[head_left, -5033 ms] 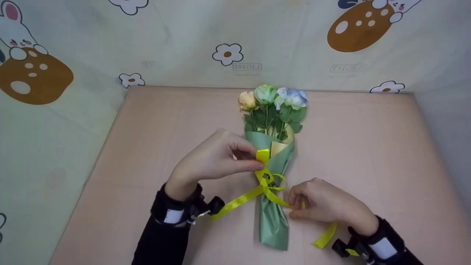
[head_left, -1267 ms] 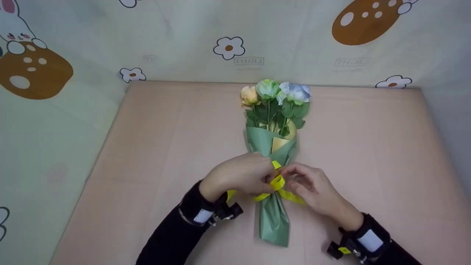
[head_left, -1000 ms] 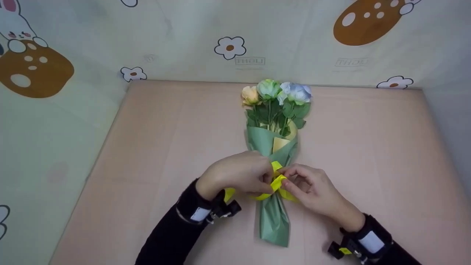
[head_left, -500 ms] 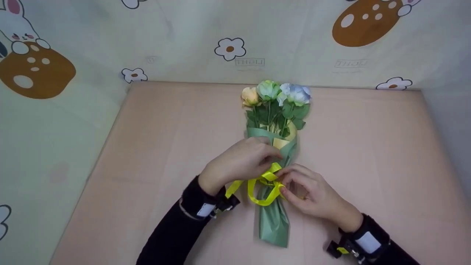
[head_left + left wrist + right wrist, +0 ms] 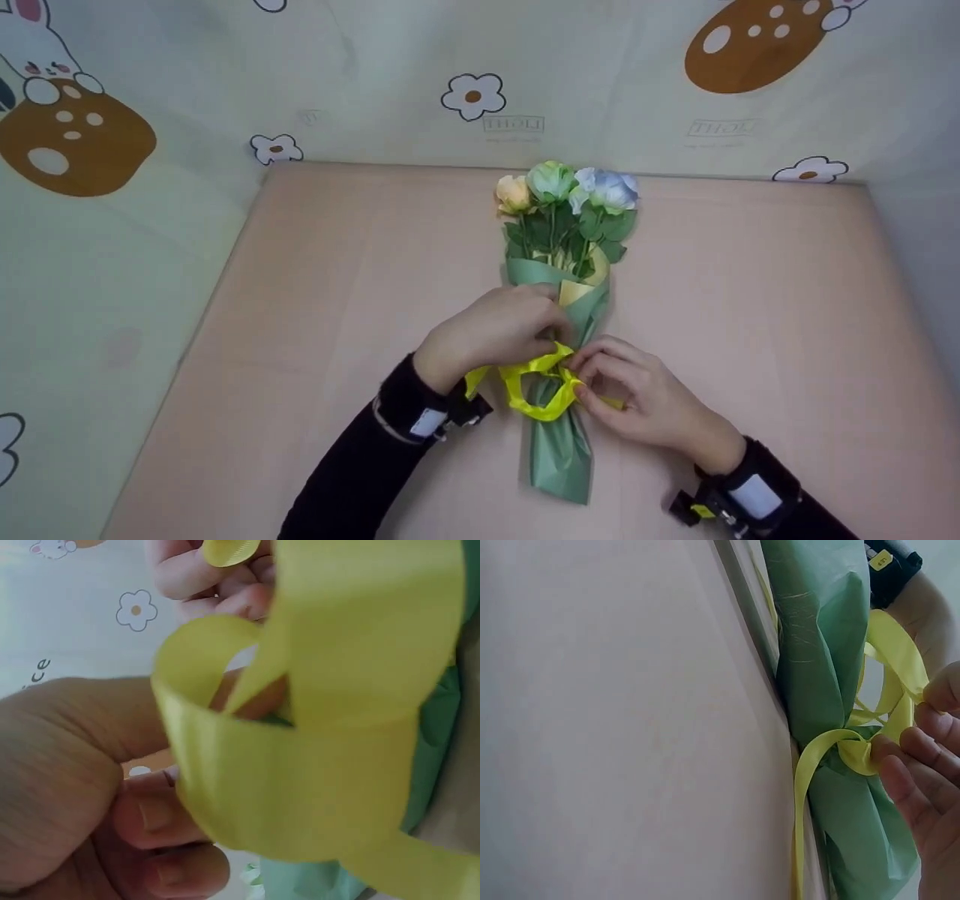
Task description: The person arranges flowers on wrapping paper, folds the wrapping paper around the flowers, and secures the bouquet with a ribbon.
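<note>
A yellow ribbon (image 5: pixel 541 412) is tied around the green wrapping paper (image 5: pixel 560 469) of a flower bouquet that lies on the table. One large loop hangs to the left of the knot. My left hand (image 5: pixel 499 328) reaches over the wrap from the left and grips the ribbon near the knot. In the left wrist view, a finger passes behind the ribbon loop (image 5: pixel 300 787) and other fingers are curled. From the right, my right hand (image 5: pixel 649 397) pinches ribbon between thumb and fingers beside the knot. The ribbon's knot (image 5: pixel 859 754) shows in the right wrist view.
Three blooms top the bouquet: a peach flower (image 5: pixel 514 196), a green flower (image 5: pixel 551 181) and a blue flower (image 5: pixel 611 190). They lie near the back edge of the pink table (image 5: pixel 360 262). A printed cloth (image 5: pixel 375 82) hangs behind it.
Five seconds ago the hands were apart, the left raising one ribbon piece, the right pulling another sideways. Both are now together at the knot. Over the last second the loop has widened leftward.
</note>
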`<state>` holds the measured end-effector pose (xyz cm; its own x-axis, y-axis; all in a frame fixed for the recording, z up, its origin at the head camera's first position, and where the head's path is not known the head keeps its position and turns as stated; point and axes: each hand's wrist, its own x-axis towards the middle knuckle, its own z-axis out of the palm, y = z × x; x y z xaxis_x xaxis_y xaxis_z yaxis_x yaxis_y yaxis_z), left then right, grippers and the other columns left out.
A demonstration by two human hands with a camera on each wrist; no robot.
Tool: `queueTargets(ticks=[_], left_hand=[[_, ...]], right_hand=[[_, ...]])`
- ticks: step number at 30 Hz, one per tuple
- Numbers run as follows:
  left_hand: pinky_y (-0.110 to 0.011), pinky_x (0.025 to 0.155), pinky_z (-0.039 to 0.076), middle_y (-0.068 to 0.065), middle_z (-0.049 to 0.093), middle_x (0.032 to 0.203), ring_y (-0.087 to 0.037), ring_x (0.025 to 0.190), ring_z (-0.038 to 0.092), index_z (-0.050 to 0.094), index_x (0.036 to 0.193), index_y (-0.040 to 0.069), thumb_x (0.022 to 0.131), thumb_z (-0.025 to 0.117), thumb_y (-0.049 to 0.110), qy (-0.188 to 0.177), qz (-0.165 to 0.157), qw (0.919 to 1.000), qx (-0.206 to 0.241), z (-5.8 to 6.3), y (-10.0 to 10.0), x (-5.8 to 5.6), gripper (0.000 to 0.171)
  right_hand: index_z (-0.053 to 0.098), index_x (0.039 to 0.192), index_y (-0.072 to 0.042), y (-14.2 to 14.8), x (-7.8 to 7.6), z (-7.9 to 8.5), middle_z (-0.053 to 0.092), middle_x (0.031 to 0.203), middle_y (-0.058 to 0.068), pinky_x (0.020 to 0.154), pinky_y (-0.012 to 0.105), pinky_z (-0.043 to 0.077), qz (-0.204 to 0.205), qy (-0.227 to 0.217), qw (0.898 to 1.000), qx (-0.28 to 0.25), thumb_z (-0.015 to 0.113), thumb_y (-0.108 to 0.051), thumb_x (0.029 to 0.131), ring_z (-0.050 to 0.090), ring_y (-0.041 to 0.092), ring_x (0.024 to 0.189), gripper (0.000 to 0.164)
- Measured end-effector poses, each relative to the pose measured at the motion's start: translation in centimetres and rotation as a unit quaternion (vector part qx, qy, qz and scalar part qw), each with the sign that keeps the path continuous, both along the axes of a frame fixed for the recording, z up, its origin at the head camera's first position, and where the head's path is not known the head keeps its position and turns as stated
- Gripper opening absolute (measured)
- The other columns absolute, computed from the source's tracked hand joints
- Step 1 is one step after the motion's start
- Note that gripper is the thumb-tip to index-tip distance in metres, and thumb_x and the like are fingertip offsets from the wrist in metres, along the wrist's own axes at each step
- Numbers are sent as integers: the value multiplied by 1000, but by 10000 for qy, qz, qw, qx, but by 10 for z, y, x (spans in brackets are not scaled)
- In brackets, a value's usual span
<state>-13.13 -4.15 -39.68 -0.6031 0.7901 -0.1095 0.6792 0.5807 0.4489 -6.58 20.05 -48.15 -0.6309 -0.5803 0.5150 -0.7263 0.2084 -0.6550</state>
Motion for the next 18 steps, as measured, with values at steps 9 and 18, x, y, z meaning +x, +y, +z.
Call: queueTargets(ticks=[9,18], left_hand=[[-32,76,51,-2,65,93,-17,84,59,73,93,11,102,75,10,-8,261,9974,668,13,-18,-3,8],[-33,73,51,1,66,84,-15,76,59,70,90,12,100,70,10,-198,537,9948,837,13,-52,-8,10]], right_hand=[[73,98,-15,7,-5,10,73,100,-2,77,22,56,-164,257,9994,-168,83,7,83,68,13,86,29],[72,96,-16,26,-10,19,69,82,-9,55,17,47,-479,254,9985,37,82,8,83,58,6,64,29]])
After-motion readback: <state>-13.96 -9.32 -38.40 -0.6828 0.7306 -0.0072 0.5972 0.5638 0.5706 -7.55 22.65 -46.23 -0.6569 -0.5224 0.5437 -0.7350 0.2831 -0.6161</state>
